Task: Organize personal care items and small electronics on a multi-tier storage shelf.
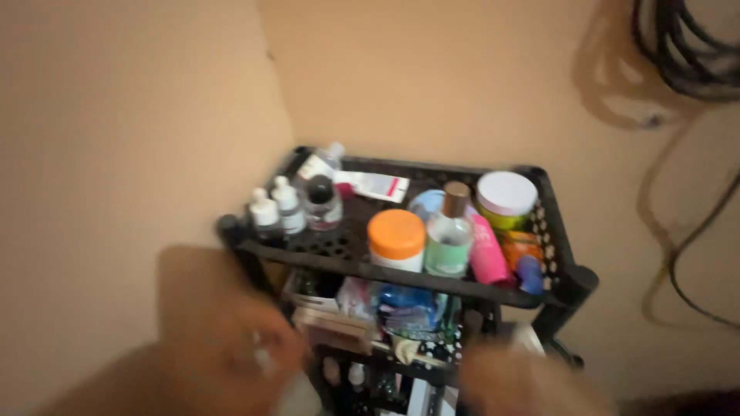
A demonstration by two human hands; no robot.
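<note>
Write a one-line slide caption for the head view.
Blurred hands near a black shelf cart crowded with toiletry bottles and jars.

— What's carrying all this?

— A black perforated plastic rack (pixel 555 231) in the corner of my wall, with tiers. On its top shelf, toward nine o'clock, I see two small white-capped dropper bottles (pixel 276 209) side by side, and a clear bottle with a black cap (pixel 321 203) just beside them.

— And further round?

— At twelve o'clock a flat white tube (pixel 373 186) lies on its side. At six o'clock stands a white jar with an orange lid (pixel 396 239), touching a glass bottle with a wooden cap (pixel 449 231). Toward three o'clock sit a pink tube (pixel 488 254) and a green jar with a white lid (pixel 506 199).

— Below?

— The lower shelf holds blurred packets; I can't tell them apart.
</note>
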